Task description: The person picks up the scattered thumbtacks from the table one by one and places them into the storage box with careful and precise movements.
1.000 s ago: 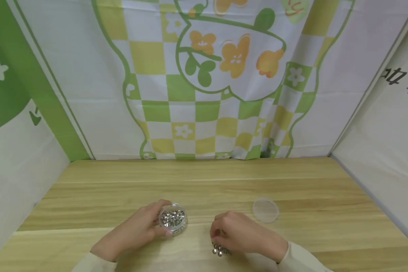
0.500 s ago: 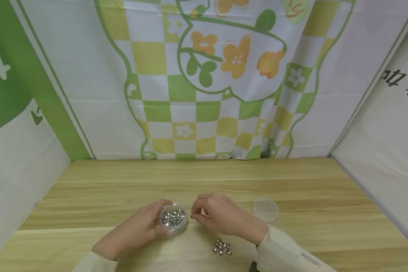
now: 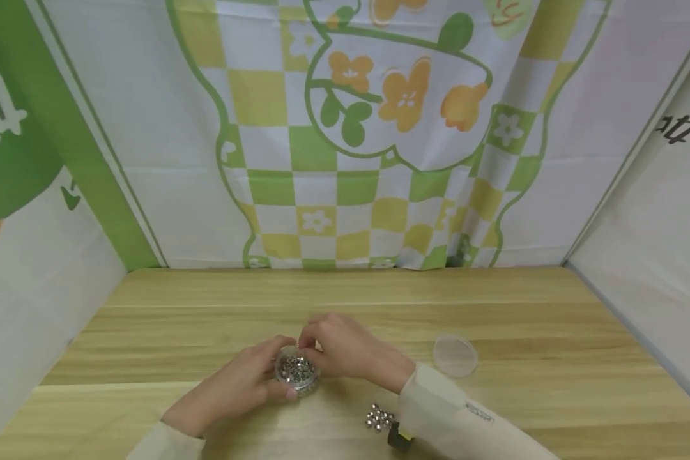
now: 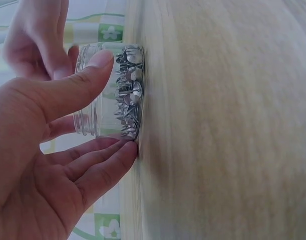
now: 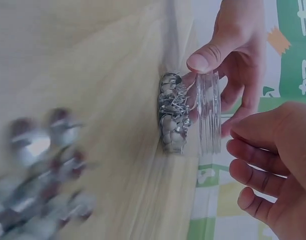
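Note:
A round clear jar (image 3: 297, 374) stands without its lid, its bottom covered in silver thumbtacks (image 5: 173, 117). My left hand (image 3: 241, 383) holds the jar from the left, thumb on the near side and fingers round the far side. At the jar's mouth is my right hand (image 3: 345, 348), thumb and forefinger together over the right part of the rim. They pinch a thumbtack, which the fingertips hide now. A small pile of loose thumbtacks (image 3: 379, 418) lies on the table in front of the right sleeve.
The clear round lid (image 3: 455, 356) lies flat on the wooden table (image 3: 345, 294), right of the jar. A small black block with a yellow mark (image 3: 400, 437) shows beside the right sleeve, close to the pile. A patterned curtain (image 3: 333, 191) hangs behind the table.
My right hand has gone from the pile up and left to the jar's mouth, with a small dark tip at its fingers on the way. The left hand keeps its hold on the jar.

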Demonstrator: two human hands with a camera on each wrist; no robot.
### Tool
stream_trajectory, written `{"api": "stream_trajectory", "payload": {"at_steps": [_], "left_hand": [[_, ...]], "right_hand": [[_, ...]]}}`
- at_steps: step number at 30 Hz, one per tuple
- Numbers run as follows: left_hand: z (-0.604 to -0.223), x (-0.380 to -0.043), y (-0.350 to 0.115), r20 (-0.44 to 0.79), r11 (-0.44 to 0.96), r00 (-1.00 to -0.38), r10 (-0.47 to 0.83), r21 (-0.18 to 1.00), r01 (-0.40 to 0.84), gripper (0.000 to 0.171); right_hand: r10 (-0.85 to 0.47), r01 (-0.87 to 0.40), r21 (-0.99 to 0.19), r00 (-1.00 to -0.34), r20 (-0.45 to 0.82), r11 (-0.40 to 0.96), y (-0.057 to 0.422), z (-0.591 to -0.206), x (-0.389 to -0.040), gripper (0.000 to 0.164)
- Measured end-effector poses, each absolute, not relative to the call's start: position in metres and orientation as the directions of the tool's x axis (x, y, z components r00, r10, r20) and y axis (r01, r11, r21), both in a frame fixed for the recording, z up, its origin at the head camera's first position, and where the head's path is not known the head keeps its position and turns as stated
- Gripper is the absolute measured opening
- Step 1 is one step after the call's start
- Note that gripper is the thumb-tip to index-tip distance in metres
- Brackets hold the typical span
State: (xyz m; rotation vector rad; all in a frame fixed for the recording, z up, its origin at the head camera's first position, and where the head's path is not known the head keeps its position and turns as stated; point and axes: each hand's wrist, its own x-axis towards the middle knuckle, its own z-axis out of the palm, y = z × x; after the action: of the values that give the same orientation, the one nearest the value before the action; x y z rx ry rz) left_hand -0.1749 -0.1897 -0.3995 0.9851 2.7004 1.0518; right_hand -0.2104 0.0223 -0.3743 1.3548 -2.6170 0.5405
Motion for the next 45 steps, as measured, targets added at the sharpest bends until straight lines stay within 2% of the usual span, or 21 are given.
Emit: {"api": "stream_trajectory", "payload": {"at_steps": [9,15,33,36,41,45], "left_hand": [[-0.398,-0.172,-0.188,0.167,0.563,-0.8,0.576,0.628,0.536,0.064],[-0.4,-0.172,-0.188,0.174,0.57,-0.802,0.572,0.619,0.54,0.065],[-0.398,-0.172,-0.188,0.175,0.566,-0.801,0.573,0.622,0.541,0.064],[-0.397,-0.172,-0.187,0.169,0.564,-0.798,0.579,0.623,0.542,0.065],[-0.397,-0.173,-0.189,0.171,0.564,-0.797,0.579,0.623,0.543,0.064],[-0.399,-0.173,-0.189,0.178,0.546,-0.79,0.587,0.634,0.548,0.063]], "right_hand": [[-0.759,-0.76,-0.315,-0.632,0.158,0.568,0.091,-0.382,-0.171,0.006],[-0.742,-0.734,-0.355,-0.655,0.143,0.579,0.113,-0.388,-0.159,0.006],[-0.752,-0.759,-0.262,-0.642,0.148,0.596,0.116,-0.392,-0.157,0.011],[-0.746,-0.757,-0.278,-0.645,0.166,0.592,0.114,-0.388,-0.16,0.012],[-0.723,-0.738,-0.298,-0.666,0.181,0.605,0.091,-0.371,-0.173,0.008],[-0.731,-0.756,-0.297,-0.648,0.214,0.583,0.059,-0.363,-0.19,0.007]]}}
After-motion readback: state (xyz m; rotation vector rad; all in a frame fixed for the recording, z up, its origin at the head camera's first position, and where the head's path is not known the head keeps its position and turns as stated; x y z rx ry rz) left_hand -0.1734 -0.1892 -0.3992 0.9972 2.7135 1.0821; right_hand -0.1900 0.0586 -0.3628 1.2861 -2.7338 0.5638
